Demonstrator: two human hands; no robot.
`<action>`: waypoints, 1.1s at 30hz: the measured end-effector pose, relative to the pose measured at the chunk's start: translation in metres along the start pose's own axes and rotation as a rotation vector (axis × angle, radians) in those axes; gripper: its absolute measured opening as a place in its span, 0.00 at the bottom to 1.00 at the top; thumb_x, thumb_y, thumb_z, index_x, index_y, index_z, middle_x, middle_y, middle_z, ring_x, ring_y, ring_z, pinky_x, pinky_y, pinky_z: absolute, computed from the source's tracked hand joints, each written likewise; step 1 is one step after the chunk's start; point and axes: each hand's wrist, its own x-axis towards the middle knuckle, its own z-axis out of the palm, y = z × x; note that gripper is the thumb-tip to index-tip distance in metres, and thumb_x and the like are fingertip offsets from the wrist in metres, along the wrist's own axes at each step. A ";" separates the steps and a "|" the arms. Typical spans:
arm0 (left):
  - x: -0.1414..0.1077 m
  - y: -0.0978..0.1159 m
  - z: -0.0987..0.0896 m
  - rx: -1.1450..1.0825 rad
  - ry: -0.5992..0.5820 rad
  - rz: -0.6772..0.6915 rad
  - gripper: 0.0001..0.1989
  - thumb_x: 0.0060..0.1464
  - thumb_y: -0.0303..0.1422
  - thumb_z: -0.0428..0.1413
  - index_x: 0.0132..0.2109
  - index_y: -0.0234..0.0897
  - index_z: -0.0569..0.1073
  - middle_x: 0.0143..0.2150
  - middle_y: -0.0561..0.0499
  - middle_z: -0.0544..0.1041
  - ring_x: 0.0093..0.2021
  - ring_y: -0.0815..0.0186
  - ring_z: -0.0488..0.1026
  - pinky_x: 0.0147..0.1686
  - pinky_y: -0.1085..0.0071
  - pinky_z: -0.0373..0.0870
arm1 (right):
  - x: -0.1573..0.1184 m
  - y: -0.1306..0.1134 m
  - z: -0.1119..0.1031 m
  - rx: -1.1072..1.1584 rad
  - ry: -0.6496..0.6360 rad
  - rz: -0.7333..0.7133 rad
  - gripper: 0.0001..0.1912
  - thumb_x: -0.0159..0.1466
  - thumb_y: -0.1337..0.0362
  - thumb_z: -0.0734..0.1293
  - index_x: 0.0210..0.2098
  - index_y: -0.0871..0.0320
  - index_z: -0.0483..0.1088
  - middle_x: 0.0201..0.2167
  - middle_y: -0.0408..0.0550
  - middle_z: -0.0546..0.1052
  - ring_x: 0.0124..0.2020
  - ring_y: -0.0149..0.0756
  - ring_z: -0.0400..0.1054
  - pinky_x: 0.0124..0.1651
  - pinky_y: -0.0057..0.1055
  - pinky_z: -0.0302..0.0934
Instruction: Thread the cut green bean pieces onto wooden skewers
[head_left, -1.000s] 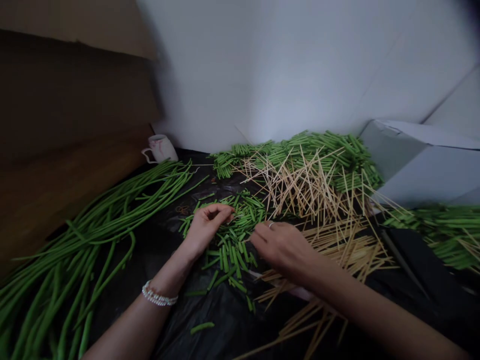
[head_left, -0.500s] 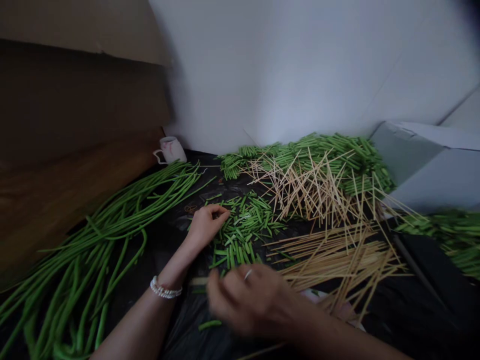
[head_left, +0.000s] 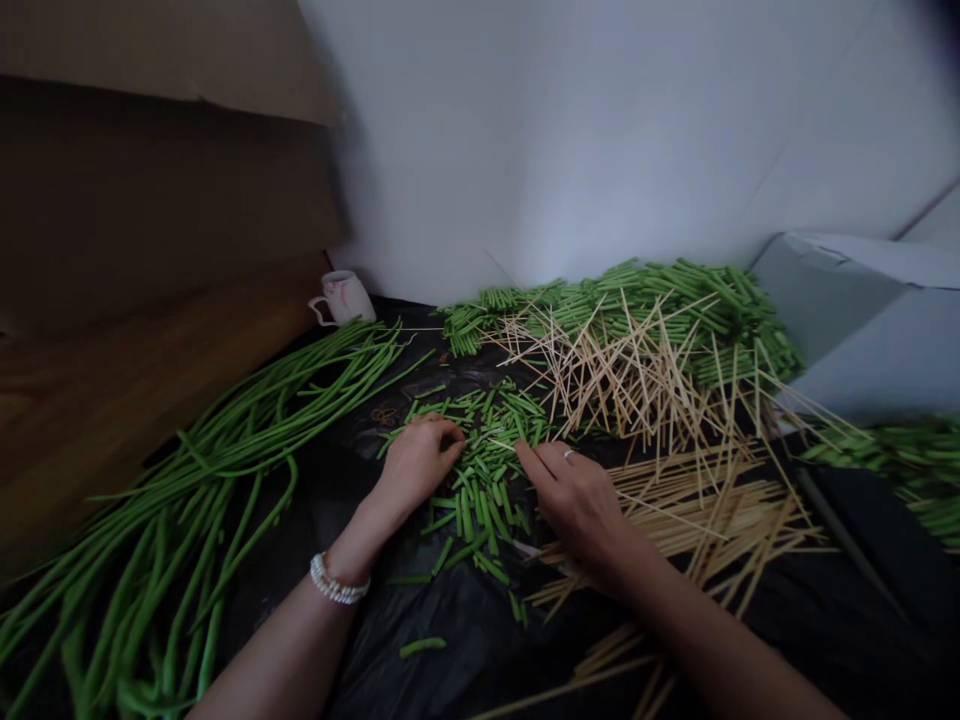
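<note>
Pile of cut green stalks [head_left: 480, 500] sits on black plastic sheet [head_left: 382, 665]. Left hand [head_left: 420, 462] at pile's left edge, thumb and finger close together; can't tell if its grip has a piece. Right hand [head_left: 581, 505] at pile's right edge, grip pinching 1 thin stick [head_left: 504, 444], tip over pile. Loose sticks [head_left: 690, 510] right of pile, long uncut stalks [head_left: 225, 440] left of it.

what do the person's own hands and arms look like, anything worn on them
The left hand and the right hand are both ungloved, and no sleeves show. Around the left wrist is a bracelet of small whitish, pearl-like beads, seemingly in more than one strand. The right hand has a slim, pale ring on one finger.
</note>
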 end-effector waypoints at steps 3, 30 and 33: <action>0.003 0.004 0.004 -0.311 0.089 -0.021 0.06 0.53 0.35 0.58 0.35 0.39 0.78 0.37 0.49 0.79 0.40 0.60 0.74 0.44 0.65 0.66 | -0.001 0.002 -0.003 -0.002 0.051 0.010 0.18 0.65 0.75 0.57 0.53 0.67 0.67 0.32 0.49 0.73 0.31 0.35 0.64 0.32 0.30 0.58; -0.011 0.030 -0.004 -0.531 -0.464 0.342 0.09 0.48 0.26 0.59 0.38 0.40 0.80 0.34 0.52 0.72 0.35 0.66 0.70 0.38 0.70 0.65 | -0.005 0.017 -0.005 -0.029 0.191 0.105 0.19 0.63 0.75 0.57 0.51 0.64 0.70 0.28 0.45 0.73 0.26 0.31 0.61 0.30 0.29 0.52; -0.015 0.034 0.002 -0.372 -0.380 0.375 0.14 0.47 0.23 0.57 0.40 0.42 0.80 0.36 0.51 0.73 0.39 0.63 0.69 0.45 0.67 0.64 | -0.004 0.017 -0.005 -0.016 0.172 0.103 0.19 0.63 0.75 0.57 0.51 0.64 0.69 0.29 0.46 0.73 0.27 0.31 0.63 0.30 0.29 0.53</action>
